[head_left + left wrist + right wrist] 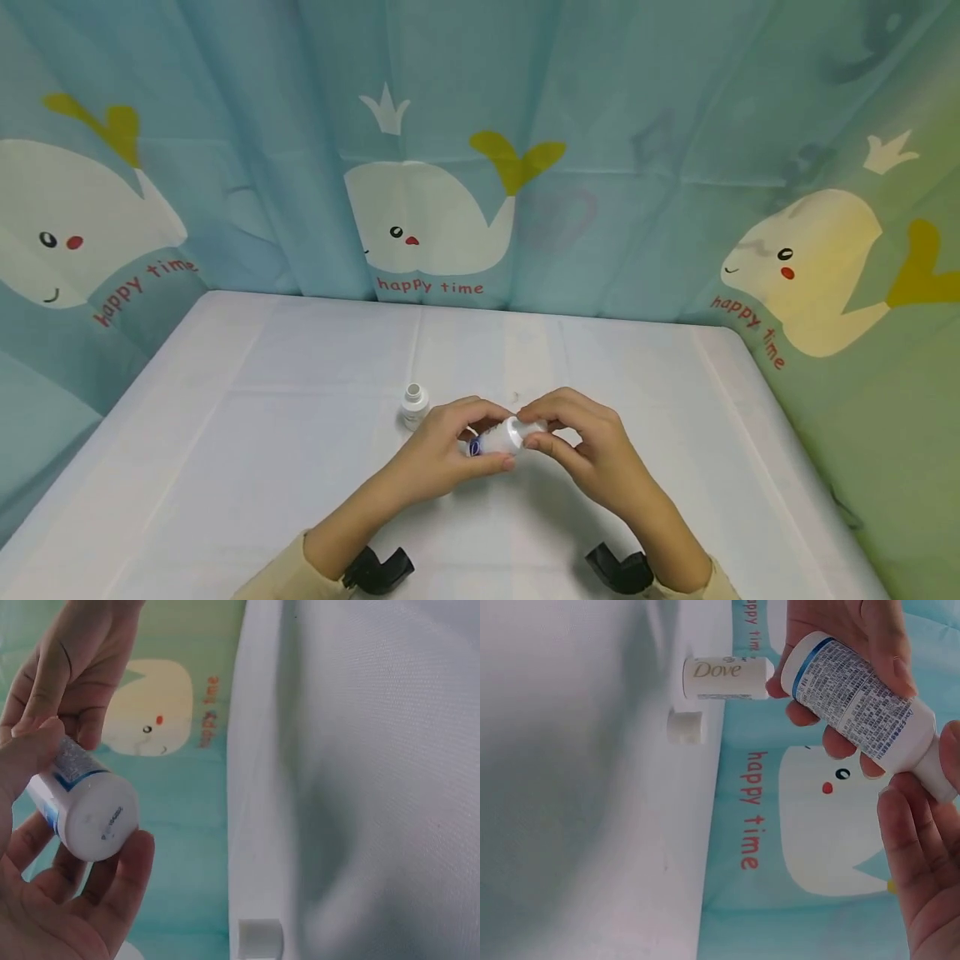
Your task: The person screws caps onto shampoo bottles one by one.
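Two-handed hold

Above the table point(300, 350), well off its far edge, the left hand point(438, 454) grips the blue-banded bottle point(497, 438), seemingly steadying it while the right hand point(600, 442) pinches its cap point(936, 772). The uncapped Dove bottle point(414, 408) stands upright.

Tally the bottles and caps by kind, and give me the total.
Bottles: 2 (held bottle, Dove bottle standing open)
Caps: 2 (fitted cap on the held bottle, loose cap)
Total: 4
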Tool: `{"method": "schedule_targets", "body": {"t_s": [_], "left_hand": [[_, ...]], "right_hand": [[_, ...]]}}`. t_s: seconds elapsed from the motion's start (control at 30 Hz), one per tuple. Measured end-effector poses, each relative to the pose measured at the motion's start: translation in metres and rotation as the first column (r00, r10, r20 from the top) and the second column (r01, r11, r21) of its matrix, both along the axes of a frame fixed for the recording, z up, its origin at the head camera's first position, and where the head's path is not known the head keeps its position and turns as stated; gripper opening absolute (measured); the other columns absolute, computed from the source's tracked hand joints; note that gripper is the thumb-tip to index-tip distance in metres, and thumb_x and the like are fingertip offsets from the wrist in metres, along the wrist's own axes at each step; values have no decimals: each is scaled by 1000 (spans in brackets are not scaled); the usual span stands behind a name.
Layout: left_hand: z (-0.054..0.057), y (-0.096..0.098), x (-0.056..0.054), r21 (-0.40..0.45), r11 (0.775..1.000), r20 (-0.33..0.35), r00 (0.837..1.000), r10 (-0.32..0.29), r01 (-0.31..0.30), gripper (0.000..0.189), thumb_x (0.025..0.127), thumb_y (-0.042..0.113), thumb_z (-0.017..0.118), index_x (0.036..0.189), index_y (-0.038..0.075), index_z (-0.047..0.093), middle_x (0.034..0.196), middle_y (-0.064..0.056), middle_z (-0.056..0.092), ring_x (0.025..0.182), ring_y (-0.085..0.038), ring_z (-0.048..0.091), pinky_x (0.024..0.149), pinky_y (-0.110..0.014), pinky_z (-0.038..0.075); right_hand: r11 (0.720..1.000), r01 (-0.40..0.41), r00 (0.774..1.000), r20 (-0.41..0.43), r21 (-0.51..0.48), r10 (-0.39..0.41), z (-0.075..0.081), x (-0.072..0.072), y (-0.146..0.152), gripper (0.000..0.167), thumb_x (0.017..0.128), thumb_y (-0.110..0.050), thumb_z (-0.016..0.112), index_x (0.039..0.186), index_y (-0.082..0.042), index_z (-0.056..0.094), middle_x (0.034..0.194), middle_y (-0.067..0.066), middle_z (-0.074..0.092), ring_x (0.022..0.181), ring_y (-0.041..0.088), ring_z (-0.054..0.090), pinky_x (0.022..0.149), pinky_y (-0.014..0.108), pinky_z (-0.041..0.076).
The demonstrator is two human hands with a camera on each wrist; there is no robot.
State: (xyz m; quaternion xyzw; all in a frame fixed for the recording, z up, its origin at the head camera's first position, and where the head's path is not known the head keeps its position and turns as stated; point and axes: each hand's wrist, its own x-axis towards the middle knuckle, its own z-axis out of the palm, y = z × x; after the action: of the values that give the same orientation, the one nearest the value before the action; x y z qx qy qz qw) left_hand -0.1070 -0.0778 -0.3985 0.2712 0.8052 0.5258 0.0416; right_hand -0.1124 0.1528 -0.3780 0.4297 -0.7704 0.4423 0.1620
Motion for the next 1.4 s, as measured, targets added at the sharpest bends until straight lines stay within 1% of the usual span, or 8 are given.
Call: {"method": "schedule_targets", "body": {"t_s": [0.1,0.3,0.43,0.57,0.73,0.87,1.1,1.4], "left_hand": [[1,0,1,36,999,57,998,-21,19,39,86,37,79,121,25,66,111,10,67,98,-10,63,83,-29,56],[0,-1,-1,109,987,135,982,-132,118,40,96,27,68,134,19,60,124,3,65,105,-15,64,89,-29,56],[-4,3,-1,153,976,147,973,-179,156,37,98,22,66,134,16,58,124,-1,65,107,-17,65,92,-29,55],[-7,10,-1,211,973,147,981,-123,91,37,92,18,73,127,15,60,120,-2,64,105,-19,65,91,-30,55],[-8,17,-3,240,970,162,987,4,-44,40,88,20,78,123,18,60,119,0,63,104,-18,65,89,-30,56],[-8,26,-7,255,963,199,979,32,-84,40,88,21,78,123,19,59,122,2,61,105,-18,64,89,-31,56],[-9,40,-17,284,954,248,969,20,-93,36,88,21,77,119,18,59,120,0,61,106,-19,64,87,-31,57],[-18,63,-33,234,964,211,974,80,-130,35,87,23,79,115,13,61,116,-3,63,103,-20,68,88,-32,57]], "right_hand": [[1000,-12,1000,-13,-19,12,1,1,1,37,79,6,78,111,-11,70,109,5,70,97,15,66,79,21,56],[993,-85,996,-29,-83,83,3,-1,4,31,82,7,74,110,-6,70,113,13,69,103,18,67,78,22,56],[996,-35,999,-45,-84,31,5,-1,5,32,82,1,78,112,-6,69,117,12,68,98,18,67,72,22,56],[998,63,992,109,6,-64,7,-1,13,52,81,-8,83,128,-13,62,115,4,68,92,14,68,72,27,57],[991,47,927,365,122,-89,1,-6,18,50,85,-19,81,129,-22,57,106,-5,69,87,11,70,74,31,58],[993,51,910,404,109,-91,-5,-11,22,38,87,-19,79,120,-21,60,105,-5,71,88,14,70,75,33,58],[993,56,893,440,102,-95,-7,-20,33,34,90,-15,75,122,-17,63,107,0,71,91,17,69,78,34,58],[982,141,864,468,126,-184,-18,-30,47,33,89,-17,76,119,-18,64,112,1,69,95,22,70,80,37,58]]}}
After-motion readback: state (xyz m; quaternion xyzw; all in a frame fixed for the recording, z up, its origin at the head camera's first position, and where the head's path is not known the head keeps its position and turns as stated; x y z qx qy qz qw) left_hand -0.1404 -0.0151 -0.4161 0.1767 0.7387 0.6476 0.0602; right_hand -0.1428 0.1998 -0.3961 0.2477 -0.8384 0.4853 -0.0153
